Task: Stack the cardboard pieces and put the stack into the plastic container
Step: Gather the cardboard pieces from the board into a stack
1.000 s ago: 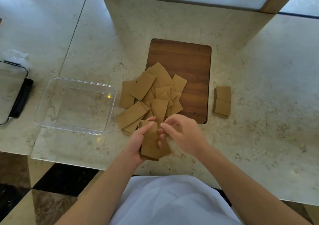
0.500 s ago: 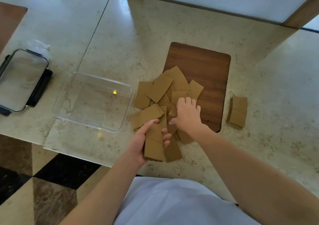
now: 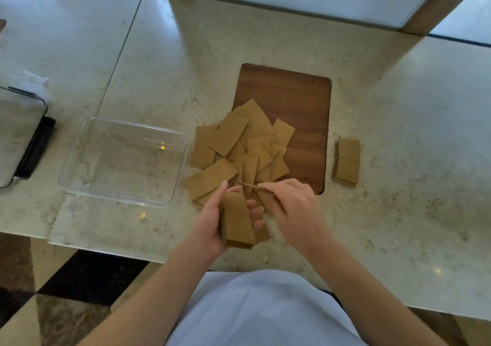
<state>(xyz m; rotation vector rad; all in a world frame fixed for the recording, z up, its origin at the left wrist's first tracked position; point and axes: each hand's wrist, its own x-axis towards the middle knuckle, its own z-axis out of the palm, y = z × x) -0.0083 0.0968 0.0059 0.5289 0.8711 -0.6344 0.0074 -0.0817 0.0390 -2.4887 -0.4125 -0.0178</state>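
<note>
Brown cardboard pieces (image 3: pixel 240 149) beside empty container (image 3: pixel 79 159)

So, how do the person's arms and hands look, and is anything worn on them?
Both forearms are bare up to the frame's edge: no sleeves show. The left hand and the right hand have no gloves, and no rings, watch or bracelet can be seen. A light bluish-white garment covers the body below.

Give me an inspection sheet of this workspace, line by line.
Surface: marble counter, wooden board inset.
Job's things: loose cardboard pile half on the board; small stack right of it; clear container empty.
Clutter: lidded box at left edge.
Hands: left hand holds a stack; right hand pinches one piece.
Cables: nothing seen.
Surroundings: wood-framed panels behind, chequered floor below.
</note>
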